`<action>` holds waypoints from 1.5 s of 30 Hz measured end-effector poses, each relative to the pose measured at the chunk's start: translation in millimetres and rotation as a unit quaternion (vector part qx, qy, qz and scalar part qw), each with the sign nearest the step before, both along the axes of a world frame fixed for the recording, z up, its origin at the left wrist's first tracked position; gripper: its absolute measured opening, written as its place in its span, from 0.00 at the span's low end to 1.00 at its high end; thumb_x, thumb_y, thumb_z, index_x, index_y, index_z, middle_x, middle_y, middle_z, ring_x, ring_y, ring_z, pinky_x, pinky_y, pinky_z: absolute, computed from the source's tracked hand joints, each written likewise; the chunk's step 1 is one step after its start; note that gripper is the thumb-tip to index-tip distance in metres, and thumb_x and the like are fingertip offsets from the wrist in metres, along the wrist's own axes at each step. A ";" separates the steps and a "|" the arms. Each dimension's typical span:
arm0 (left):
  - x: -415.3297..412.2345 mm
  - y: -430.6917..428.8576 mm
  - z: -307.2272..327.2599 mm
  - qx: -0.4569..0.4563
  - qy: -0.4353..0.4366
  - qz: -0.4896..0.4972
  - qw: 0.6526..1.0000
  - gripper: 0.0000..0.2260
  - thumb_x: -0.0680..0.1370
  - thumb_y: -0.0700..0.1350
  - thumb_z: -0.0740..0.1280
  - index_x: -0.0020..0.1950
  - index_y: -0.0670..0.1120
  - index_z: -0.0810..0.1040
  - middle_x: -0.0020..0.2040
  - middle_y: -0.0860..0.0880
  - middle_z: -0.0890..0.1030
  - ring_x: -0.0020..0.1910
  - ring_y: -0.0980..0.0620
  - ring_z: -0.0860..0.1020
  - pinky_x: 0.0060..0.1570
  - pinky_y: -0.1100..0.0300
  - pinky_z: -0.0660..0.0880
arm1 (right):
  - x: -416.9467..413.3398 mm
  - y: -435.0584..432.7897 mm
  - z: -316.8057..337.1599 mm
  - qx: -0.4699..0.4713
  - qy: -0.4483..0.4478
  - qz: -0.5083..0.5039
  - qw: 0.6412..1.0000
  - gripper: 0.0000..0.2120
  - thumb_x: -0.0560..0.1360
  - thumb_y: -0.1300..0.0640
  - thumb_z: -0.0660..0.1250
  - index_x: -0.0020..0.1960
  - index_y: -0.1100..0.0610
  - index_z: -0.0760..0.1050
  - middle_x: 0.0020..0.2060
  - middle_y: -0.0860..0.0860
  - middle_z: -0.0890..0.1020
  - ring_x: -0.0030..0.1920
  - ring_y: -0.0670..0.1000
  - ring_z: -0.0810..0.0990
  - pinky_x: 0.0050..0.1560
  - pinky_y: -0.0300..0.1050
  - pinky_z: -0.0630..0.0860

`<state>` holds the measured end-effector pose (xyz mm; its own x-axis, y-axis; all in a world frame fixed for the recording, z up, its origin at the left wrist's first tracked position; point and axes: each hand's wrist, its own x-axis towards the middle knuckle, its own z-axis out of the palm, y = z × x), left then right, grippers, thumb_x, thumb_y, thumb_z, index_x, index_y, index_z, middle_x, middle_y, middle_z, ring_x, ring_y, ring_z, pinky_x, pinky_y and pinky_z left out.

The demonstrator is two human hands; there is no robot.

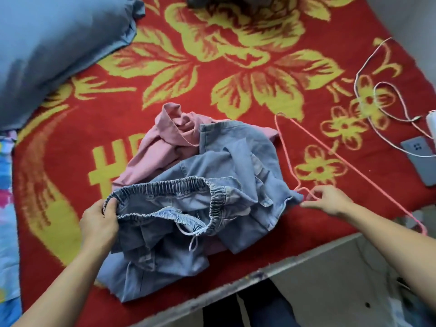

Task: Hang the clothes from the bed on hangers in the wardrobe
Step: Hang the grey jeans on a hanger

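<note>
Denim trousers (236,166): left hand (99,223). Pink hanger (342,159): right hand (330,200).

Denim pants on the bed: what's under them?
A pink garment lies under the denim pants, showing at their upper left, on the red blanket. Its covered part is hidden.

blanket (70,161): red, big yellow flowers | pillow (54,48): blue, top left, on the blanket | cable (356,86): white, looped, right side | phone (422,159): grey, flat, cable crosses over it
</note>
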<state>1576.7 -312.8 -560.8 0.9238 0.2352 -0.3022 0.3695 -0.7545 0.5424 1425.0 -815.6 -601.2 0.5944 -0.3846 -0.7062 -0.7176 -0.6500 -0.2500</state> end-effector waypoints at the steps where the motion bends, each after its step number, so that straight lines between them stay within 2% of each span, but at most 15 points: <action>1: 1.3 -0.8 0.6 0.006 -0.003 -0.001 1.000 0.17 0.78 0.51 0.59 0.33 0.43 0.71 0.32 0.41 0.75 0.35 0.40 0.73 0.37 0.47 0.69 | 0.3 -13.3 14.5 -0.024 -0.008 -0.011 1.000 0.15 0.64 0.40 0.77 0.38 0.51 0.81 0.33 0.49 0.80 0.36 0.51 0.78 0.38 0.46 0.71; 4: 4.9 -15.8 9.4 0.012 -0.003 -0.016 1.000 0.18 0.76 0.53 0.59 0.35 0.41 0.74 0.36 0.34 0.78 0.40 0.33 0.75 0.40 0.45 0.70 | 3.9 -43.7 50.0 -0.106 -0.016 -0.003 0.994 0.16 0.69 0.35 0.69 0.45 0.46 0.83 0.42 0.51 0.84 0.46 0.56 0.81 0.45 0.49 0.75; 8: 7.1 -54.0 21.7 0.020 -0.017 -0.078 0.997 0.12 0.80 0.42 0.63 0.47 0.33 0.80 0.45 0.29 0.79 0.46 0.32 0.77 0.42 0.48 0.67 | 26.3 -24.8 69.0 -0.189 -0.017 -0.003 0.982 0.16 0.75 0.37 0.62 0.54 0.44 0.82 0.52 0.57 0.83 0.56 0.60 0.80 0.51 0.50 0.75; 11: 7.2 -69.8 17.1 0.021 -0.046 -0.127 0.991 0.12 0.79 0.40 0.65 0.40 0.34 0.78 0.36 0.31 0.78 0.39 0.34 0.77 0.39 0.49 0.66 | 48.7 8.7 70.3 -0.260 -0.047 0.016 0.964 0.15 0.78 0.41 0.60 0.54 0.46 0.81 0.52 0.56 0.83 0.54 0.61 0.81 0.50 0.48 0.74; 16: 4.5 -64.6 5.8 0.022 -0.043 -0.146 0.988 0.13 0.79 0.41 0.65 0.35 0.41 0.74 0.32 0.36 0.76 0.35 0.37 0.74 0.37 0.49 0.66 | 79.4 20.3 80.7 -0.340 -0.023 0.209 0.916 0.11 0.77 0.53 0.60 0.54 0.51 0.80 0.52 0.53 0.83 0.53 0.57 0.82 0.46 0.45 0.74; 19: 1.7 -59.6 1.3 0.028 -0.031 -0.142 0.989 0.11 0.79 0.41 0.64 0.39 0.39 0.77 0.36 0.36 0.79 0.38 0.39 0.74 0.39 0.50 0.66 | 89.3 -0.8 96.1 -0.339 0.045 0.195 0.919 0.10 0.75 0.58 0.62 0.53 0.56 0.80 0.52 0.55 0.83 0.54 0.57 0.82 0.42 0.44 0.71; 22: 1.6 -54.9 -5.3 0.032 -0.019 -0.138 0.990 0.11 0.80 0.43 0.64 0.40 0.38 0.77 0.36 0.36 0.79 0.40 0.37 0.76 0.40 0.47 0.70 | 86.0 -31.4 104.4 -0.344 0.060 0.158 0.924 0.05 0.74 0.58 0.64 0.41 0.55 0.77 0.44 0.55 0.84 0.46 0.56 0.83 0.36 0.41 0.69; 25: 2.0 -52.3 -6.5 0.035 -0.010 -0.134 0.990 0.11 0.80 0.44 0.63 0.41 0.40 0.78 0.37 0.37 0.80 0.40 0.37 0.76 0.41 0.47 0.70 | 80.9 -49.7 95.7 -0.271 0.077 0.081 0.956 0.07 0.74 0.57 0.65 0.38 0.56 0.77 0.36 0.54 0.82 0.34 0.54 0.78 0.34 0.41 0.70; 27: 2.1 -51.4 -4.8 0.031 -0.012 -0.133 0.991 0.11 0.80 0.43 0.64 0.41 0.39 0.78 0.37 0.36 0.80 0.40 0.36 0.76 0.40 0.48 0.69 | 80.4 -49.0 91.2 -0.098 0.050 -0.020 0.994 0.05 0.75 0.58 0.68 0.42 0.57 0.82 0.34 0.57 0.83 0.28 0.50 0.75 0.30 0.40 0.69; 29: 1.0 -50.5 -2.7 0.024 -0.014 -0.129 0.991 0.11 0.79 0.42 0.64 0.40 0.38 0.78 0.37 0.34 0.79 0.40 0.36 0.76 0.39 0.49 0.66 | 83.8 -37.3 98.7 0.089 0.014 -0.109 0.990 0.06 0.77 0.57 0.68 0.46 0.59 0.82 0.30 0.56 0.80 0.21 0.46 0.66 0.23 0.36 0.61; 31: -0.3 -49.9 -1.2 0.025 -0.011 -0.127 0.991 0.10 0.79 0.41 0.65 0.40 0.38 0.77 0.37 0.34 0.79 0.40 0.36 0.76 0.39 0.50 0.65 | 92.7 -20.5 113.0 0.179 0.012 -0.107 0.978 0.09 0.79 0.55 0.66 0.49 0.59 0.82 0.26 0.50 0.74 0.20 0.45 0.60 0.20 0.34 0.54; 36: -0.5 -52.4 3.7 0.022 -0.004 -0.125 0.992 0.12 0.79 0.42 0.65 0.36 0.42 0.73 0.34 0.36 0.78 0.38 0.37 0.76 0.38 0.51 0.65 | 120.3 19.7 125.9 0.222 -0.122 -0.116 0.960 0.13 0.78 0.52 0.67 0.51 0.63 0.81 0.23 0.48 0.67 0.21 0.46 0.60 0.21 0.36 0.54; 40: -1.9 -51.4 14.0 0.004 -0.007 -0.122 0.993 0.13 0.78 0.40 0.66 0.34 0.44 0.72 0.27 0.46 0.72 0.32 0.43 0.70 0.35 0.53 0.61 | 119.5 51.7 125.0 0.225 -0.244 -0.126 0.935 0.16 0.76 0.52 0.69 0.49 0.66 0.81 0.21 0.41 0.68 0.22 0.43 0.60 0.23 0.36 0.57; 42: -4.3 -50.0 18.7 -0.001 -0.009 -0.120 0.993 0.13 0.78 0.39 0.67 0.33 0.44 0.73 0.26 0.50 0.71 0.29 0.47 0.69 0.35 0.54 0.59 | 117.4 70.5 124.3 0.204 -0.280 -0.092 0.934 0.13 0.72 0.52 0.73 0.51 0.60 0.81 0.23 0.41 0.73 0.24 0.43 0.65 0.27 0.39 0.65; 45: -9.7 -47.2 18.4 -0.003 -0.004 -0.124 0.992 0.12 0.77 0.39 0.68 0.34 0.46 0.75 0.26 0.52 0.71 0.31 0.45 0.70 0.36 0.54 0.61 | 135.3 109.7 121.7 0.125 -0.251 0.028 0.960 0.27 0.66 0.41 0.76 0.62 0.49 0.76 0.30 0.43 0.75 0.34 0.46 0.75 0.41 0.48 0.74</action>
<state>1567.0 -360.0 -542.4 0.9555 -0.0015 -0.2950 0.1684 -0.8183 0.5496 1560.3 -705.9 -479.5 0.8984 -0.1983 -0.3918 -0.4320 -0.5591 -0.7076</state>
